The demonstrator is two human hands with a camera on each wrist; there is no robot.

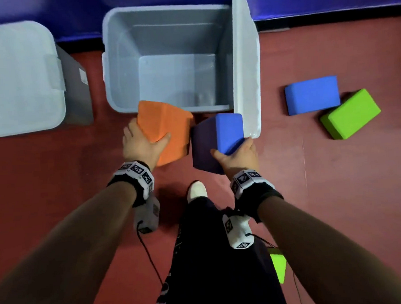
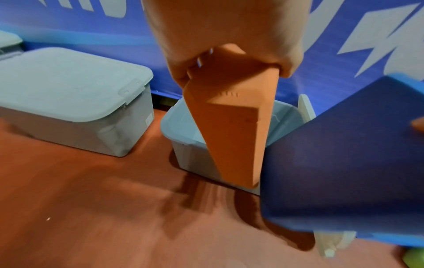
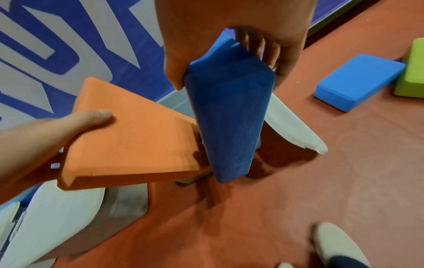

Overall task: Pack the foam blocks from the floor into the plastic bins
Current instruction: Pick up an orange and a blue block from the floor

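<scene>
My left hand (image 1: pixel 142 143) grips an orange foam block (image 1: pixel 165 128) (image 2: pixel 231 130) (image 3: pixel 128 137) in the air at the near rim of the open grey bin (image 1: pixel 119 62) (image 2: pixel 181 127), thumb on top. My right hand (image 1: pixel 237 154) grips a blue foam block (image 1: pixel 219 136) (image 2: pixel 339 163) (image 3: pixel 227 117) just right of it, in front of the bin's near right corner. The bin holds nothing that I can see. Another blue block (image 1: pixel 312 95) (image 3: pixel 358 81) and a green block (image 1: pixel 349 114) (image 3: pixel 413 72) lie on the red floor to the right.
A lid (image 1: pixel 245 62) (image 3: pixel 293 127) leans upright against the open bin's right side. A second bin with its lid on (image 1: pixel 19 78) (image 2: pixel 69 94) stands to the left. A blue wall banner runs behind. One more green block (image 1: pixel 279 268) lies by my leg, my shoe (image 1: pixel 197 192) below the bin.
</scene>
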